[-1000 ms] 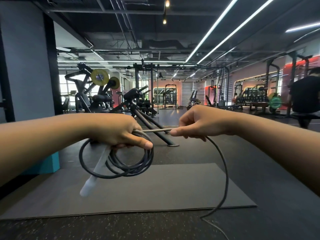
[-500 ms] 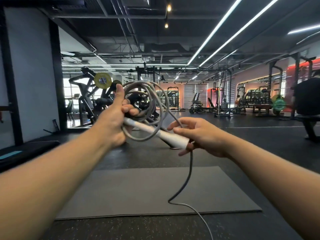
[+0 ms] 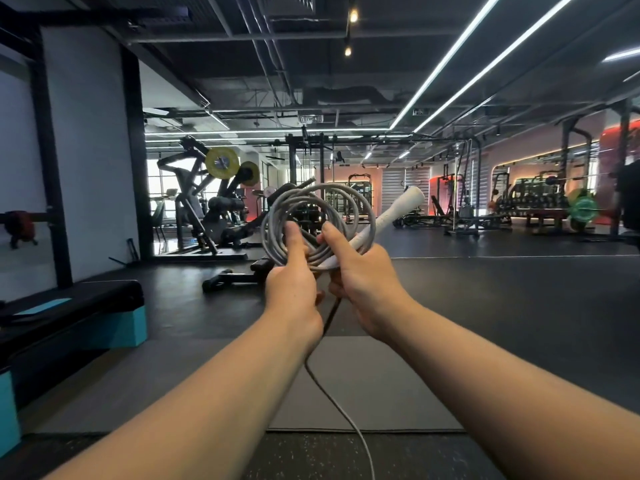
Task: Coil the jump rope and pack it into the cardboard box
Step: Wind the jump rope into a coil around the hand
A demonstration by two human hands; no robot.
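I hold the grey jump rope (image 3: 349, 199) up at chest height, wound into several loops. My left hand (image 3: 294, 282) pinches the bottom of the coil with the thumb pressed on the strands. My right hand (image 3: 360, 271) grips the same bunch beside it, together with the white handle (image 3: 401, 209), which points up and to the right. A loose tail of rope (image 3: 332, 396) hangs from between my hands down to the floor. No cardboard box is in view.
A grey exercise mat (image 3: 381, 382) lies on the dark gym floor below my arms. A black and teal step platform (image 3: 86, 320) stands at the left. Weight machines (image 3: 207, 202) and racks (image 3: 467, 188) fill the background.
The coil has been turned upright and faces me. My right hand has come in from the handle's end to grip the coil beside my left. The handle swung to point up and right.
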